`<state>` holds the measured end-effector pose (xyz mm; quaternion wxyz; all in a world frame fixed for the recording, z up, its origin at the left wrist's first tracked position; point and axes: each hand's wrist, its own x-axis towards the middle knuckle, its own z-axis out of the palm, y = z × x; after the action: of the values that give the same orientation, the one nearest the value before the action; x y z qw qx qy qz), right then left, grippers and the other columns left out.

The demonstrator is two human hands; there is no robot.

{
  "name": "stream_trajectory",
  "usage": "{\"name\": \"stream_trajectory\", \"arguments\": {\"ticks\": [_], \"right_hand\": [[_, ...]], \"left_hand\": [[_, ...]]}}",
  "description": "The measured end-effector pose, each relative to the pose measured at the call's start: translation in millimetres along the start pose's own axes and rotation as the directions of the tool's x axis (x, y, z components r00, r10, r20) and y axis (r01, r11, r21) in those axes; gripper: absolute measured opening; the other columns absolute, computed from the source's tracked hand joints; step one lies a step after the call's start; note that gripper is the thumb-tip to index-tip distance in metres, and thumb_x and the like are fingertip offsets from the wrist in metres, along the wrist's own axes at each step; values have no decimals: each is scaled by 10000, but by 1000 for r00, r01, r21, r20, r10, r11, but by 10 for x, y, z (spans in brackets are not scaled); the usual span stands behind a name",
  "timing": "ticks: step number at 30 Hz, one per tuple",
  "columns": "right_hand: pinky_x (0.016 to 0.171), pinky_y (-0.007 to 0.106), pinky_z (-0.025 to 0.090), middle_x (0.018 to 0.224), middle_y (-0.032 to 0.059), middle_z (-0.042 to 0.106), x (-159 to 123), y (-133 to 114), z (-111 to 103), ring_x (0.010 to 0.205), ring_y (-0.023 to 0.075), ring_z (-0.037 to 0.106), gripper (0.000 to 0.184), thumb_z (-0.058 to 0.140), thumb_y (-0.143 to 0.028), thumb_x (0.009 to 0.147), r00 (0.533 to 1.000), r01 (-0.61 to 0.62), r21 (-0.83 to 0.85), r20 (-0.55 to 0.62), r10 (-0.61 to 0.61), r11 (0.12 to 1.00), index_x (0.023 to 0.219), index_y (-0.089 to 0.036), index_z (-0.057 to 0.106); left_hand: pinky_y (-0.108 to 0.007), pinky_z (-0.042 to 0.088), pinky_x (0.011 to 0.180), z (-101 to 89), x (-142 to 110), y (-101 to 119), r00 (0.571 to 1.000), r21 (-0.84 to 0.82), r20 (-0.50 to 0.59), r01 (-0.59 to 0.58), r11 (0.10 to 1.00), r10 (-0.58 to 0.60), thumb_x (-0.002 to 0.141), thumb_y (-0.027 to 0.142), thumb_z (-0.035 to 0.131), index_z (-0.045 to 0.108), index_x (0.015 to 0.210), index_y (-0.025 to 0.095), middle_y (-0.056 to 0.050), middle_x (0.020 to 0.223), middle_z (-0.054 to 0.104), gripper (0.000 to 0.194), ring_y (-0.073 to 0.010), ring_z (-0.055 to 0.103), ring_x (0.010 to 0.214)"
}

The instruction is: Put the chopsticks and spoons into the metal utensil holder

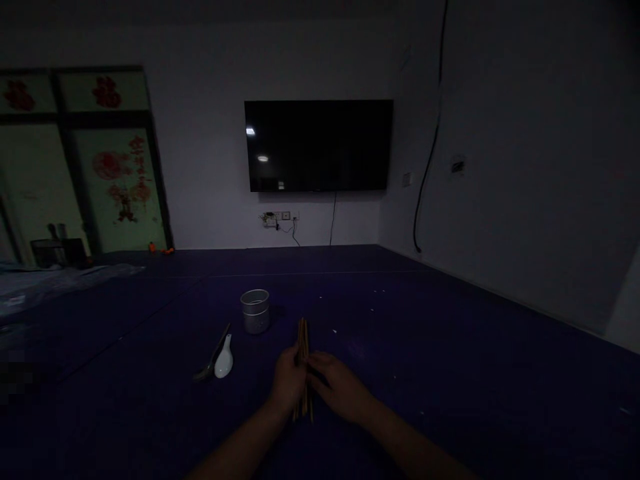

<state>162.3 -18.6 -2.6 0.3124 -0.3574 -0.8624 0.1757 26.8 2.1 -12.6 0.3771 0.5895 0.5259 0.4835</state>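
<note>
Purple-blue floor (450,400), dim under weak light, spreads around the two hands and the thin brown sticks (303,333), which sit in a bundle at the near centre, their far ends pointing forward. The left hand (288,381) has its grip closed around the bundle's middle; the right hand (345,392) meets it from the other side with its fingers, though I cannot tell whether that grip pinches the sticks or only touches them. Both hands hide the bundle's middle, while loose-looking ends poke out below. Ahead and to the left stands an upright grey metal cup (257,318), near the sticks but apart from them. Further left, a white spoon (224,365) lies just beside a dark long-handled utensil (204,375). Small white flecks (335,331) dot the floor ahead and right. Beyond, crumpled clear plastic (65,281) lies at left before a green door (120,193), and a black television (320,147) hangs on the wall.
</note>
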Motion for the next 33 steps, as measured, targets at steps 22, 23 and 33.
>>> {"name": "stream_trajectory", "arguments": {"ticks": [22,23,33], "right_hand": [[999,380,380,1242,88,566,-7,44,-2,1154,220,504,358,432,-281,904,999,10,-19,38,-9,1000,1237,-233,555],[1005,383,375,1256,89,557,-10,47,-1,1166,220,496,361,431,-287,904,999,11,-23,41,-10,1000,1239,-232,554],[1024,395,362,1308,91,528,-26,76,4,1200,228,478,406,415,-358,914,999,11,-34,46,-9,999,1288,-237,517]], "left_hand": [[-275,477,742,-95,39,-37,973,218,111,-221,951,201,738,104,405,680,894,142,-61,859,715,319,-185,653,791],[-271,475,729,-99,44,-41,973,230,109,-225,947,204,741,111,406,683,893,142,-62,853,715,317,-183,653,775],[-240,439,633,-130,62,-53,973,352,112,-231,907,204,762,108,408,683,811,141,-75,804,705,281,-170,643,723]]}}
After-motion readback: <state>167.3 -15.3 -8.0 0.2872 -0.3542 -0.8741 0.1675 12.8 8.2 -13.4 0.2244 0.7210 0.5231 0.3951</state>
